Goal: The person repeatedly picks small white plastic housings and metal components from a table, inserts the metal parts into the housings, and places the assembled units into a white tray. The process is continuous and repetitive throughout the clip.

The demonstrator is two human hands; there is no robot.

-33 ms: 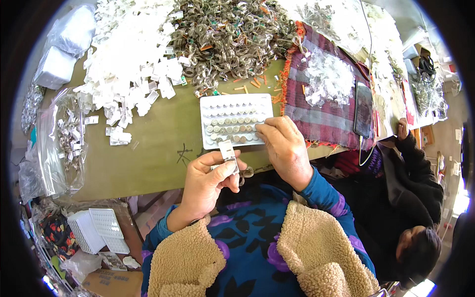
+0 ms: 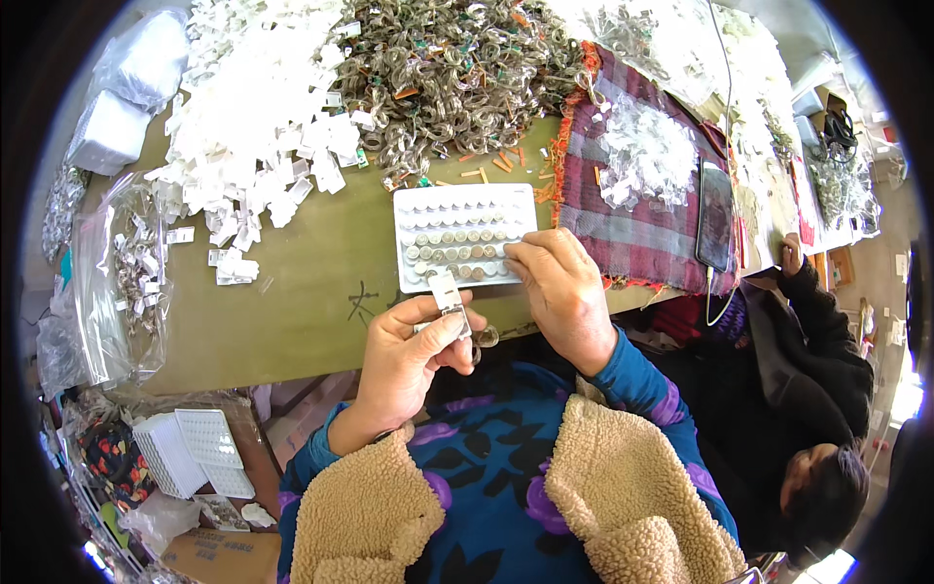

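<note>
My left hand (image 2: 404, 355) pinches a small white plastic casing (image 2: 448, 295) between thumb and fingers, at the near edge of a white tray. A loop of clear cable (image 2: 486, 338) hangs beside its fingers. In the tray (image 2: 416, 286) stand rows of round silver button cells (image 2: 461, 237); the far rows look like bare pockets or dark rims. My right hand (image 2: 564, 292) is at the tray's right edge with thumb and fingertips pressed together. Whatever is between those fingertips is too small to make out.
A white casing heap (image 2: 263, 107) and a pile of coiled cables (image 2: 457, 78) cover the table's far side. On the right, a plaid cloth (image 2: 593, 229) bears clear plastic pieces (image 2: 647, 156) and a phone (image 2: 714, 214). Another person (image 2: 778, 389) sits at the right.
</note>
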